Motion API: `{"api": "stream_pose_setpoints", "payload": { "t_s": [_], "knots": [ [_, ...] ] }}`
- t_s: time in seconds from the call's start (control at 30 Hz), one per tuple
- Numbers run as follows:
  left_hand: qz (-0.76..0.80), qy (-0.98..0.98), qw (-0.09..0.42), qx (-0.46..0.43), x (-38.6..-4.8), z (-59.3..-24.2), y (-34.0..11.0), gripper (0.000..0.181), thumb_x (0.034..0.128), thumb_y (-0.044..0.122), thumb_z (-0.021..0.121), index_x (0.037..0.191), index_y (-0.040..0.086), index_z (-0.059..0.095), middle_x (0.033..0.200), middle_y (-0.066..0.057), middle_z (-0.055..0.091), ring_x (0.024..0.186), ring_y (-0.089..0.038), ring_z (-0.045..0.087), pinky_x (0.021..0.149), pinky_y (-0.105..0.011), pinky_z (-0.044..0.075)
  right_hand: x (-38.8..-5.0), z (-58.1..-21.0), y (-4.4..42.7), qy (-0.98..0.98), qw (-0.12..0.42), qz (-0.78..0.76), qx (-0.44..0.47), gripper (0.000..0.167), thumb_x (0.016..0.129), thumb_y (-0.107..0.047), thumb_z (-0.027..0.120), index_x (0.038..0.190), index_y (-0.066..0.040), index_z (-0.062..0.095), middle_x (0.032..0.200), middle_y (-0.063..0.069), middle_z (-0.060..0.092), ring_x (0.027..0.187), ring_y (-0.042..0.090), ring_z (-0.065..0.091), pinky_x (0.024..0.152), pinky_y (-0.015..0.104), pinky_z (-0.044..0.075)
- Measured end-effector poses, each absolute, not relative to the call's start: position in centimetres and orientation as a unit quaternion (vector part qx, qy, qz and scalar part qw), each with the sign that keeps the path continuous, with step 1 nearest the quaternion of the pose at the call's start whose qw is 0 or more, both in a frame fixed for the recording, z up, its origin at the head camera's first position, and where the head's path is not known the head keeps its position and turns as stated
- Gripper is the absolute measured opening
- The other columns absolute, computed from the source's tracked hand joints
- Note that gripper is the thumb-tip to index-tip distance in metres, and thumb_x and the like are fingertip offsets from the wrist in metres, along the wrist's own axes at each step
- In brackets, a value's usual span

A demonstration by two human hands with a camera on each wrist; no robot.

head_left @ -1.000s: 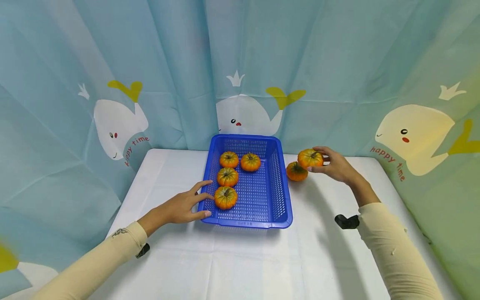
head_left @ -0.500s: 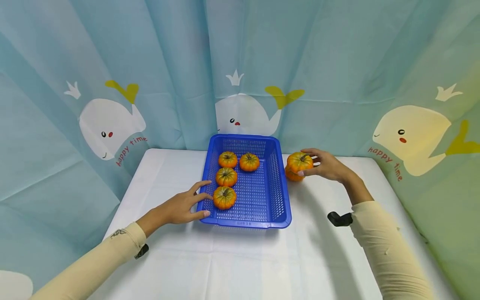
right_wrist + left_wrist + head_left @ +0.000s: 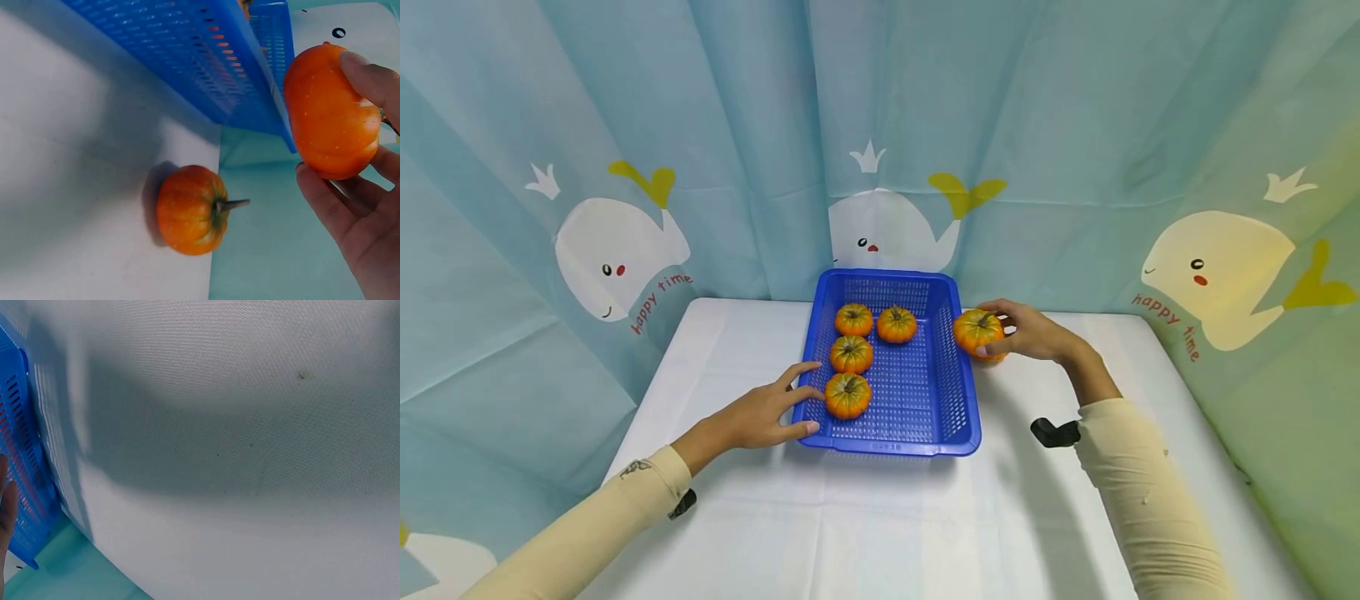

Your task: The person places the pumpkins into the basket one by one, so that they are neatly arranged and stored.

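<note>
In my right hand (image 3: 1030, 333) I grip a small orange pumpkin (image 3: 331, 112) between thumb and fingers, raised beside the right rim of the blue basket (image 3: 887, 447). Below it, a second pumpkin (image 3: 190, 209) sits on the table outside the basket; in the head view the held one mostly covers it. Inside the basket, a row of three pumpkins (image 3: 852, 354) runs along the left wall, with another pumpkin (image 3: 897, 325) right of the farthest. My left hand (image 3: 766, 415) rests at the basket's left rim, fingers spread and fairly straight, fingertips close to the nearest pumpkin (image 3: 847, 396).
A white cloth covers the table (image 3: 880, 533). Close behind the basket hangs a light blue curtain (image 3: 760, 150) printed with whales, and it also closes off both sides. Small black devices, such as this one (image 3: 1055, 433), show at both wrists.
My right hand has carried its pumpkin leftward, from beyond the pumpkin on the table to over it, next to the basket's right rim. My left hand has stayed at the left rim.
</note>
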State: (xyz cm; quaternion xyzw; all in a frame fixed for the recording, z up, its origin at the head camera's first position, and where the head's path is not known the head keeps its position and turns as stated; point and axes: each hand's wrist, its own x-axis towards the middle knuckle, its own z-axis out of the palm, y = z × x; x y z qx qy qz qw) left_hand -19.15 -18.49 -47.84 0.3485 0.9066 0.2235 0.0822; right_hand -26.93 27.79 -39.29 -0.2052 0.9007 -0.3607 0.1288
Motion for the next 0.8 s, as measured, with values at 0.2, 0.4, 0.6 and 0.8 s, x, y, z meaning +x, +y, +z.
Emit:
{"api": "stream_pose_setpoints", "payload": {
  "t_s": [0.2, 0.4, 0.6, 0.8],
  "knots": [
    [0.225, 0.906, 0.082, 0.348, -19.0, -47.8, -18.5, 0.054, 0.0958, 0.059, 0.056, 0.135, 0.023, 0.060, 0.166, -0.003, 0.019, 0.111, -0.034, 0.067, 0.091, -0.051, 0.056, -27.0, -38.8, 26.6, 0.898, 0.149, -0.366, -0.196, 0.072, 0.084, -0.022, 0.081, 0.145, -0.004, 0.046, 0.136, 0.021, 0.055, 0.126, 0.040, 0.051, 0.102, 0.052, 0.048],
    [0.224, 0.906, 0.085, 0.349, -19.0, -47.6, -18.5, 0.054, 0.0959, 0.059, 0.056, 0.135, 0.022, 0.061, 0.166, -0.004, 0.018, 0.113, -0.034, 0.066, 0.092, -0.050, 0.056, -27.2, -38.7, 25.4, 0.898, 0.153, -0.367, -0.189, 0.073, 0.084, -0.026, 0.082, 0.144, -0.004, 0.047, 0.137, 0.020, 0.055, 0.125, 0.038, 0.051, 0.102, 0.052, 0.049],
    [0.220, 0.907, 0.083, 0.351, -19.2, -47.8, -18.6, 0.054, 0.0958, 0.060, 0.055, 0.135, 0.023, 0.060, 0.166, -0.003, 0.018, 0.112, -0.034, 0.067, 0.092, -0.050, 0.056, -27.7, -38.8, 24.3, 0.899, 0.160, -0.357, -0.195, 0.079, 0.084, -0.031, 0.082, 0.148, -0.006, 0.043, 0.144, 0.020, 0.050, 0.132, 0.040, 0.047, 0.108, 0.057, 0.044],
    [0.219, 0.906, 0.079, 0.353, -19.2, -47.9, -18.6, 0.054, 0.0960, 0.060, 0.055, 0.135, 0.023, 0.060, 0.166, -0.004, 0.018, 0.112, -0.033, 0.067, 0.091, -0.049, 0.057, -28.2, -38.9, 23.0, 0.898, 0.166, -0.348, -0.210, 0.083, 0.085, -0.030, 0.081, 0.152, -0.005, 0.039, 0.149, 0.021, 0.046, 0.134, 0.042, 0.044, 0.110, 0.058, 0.040]
  ]
}}
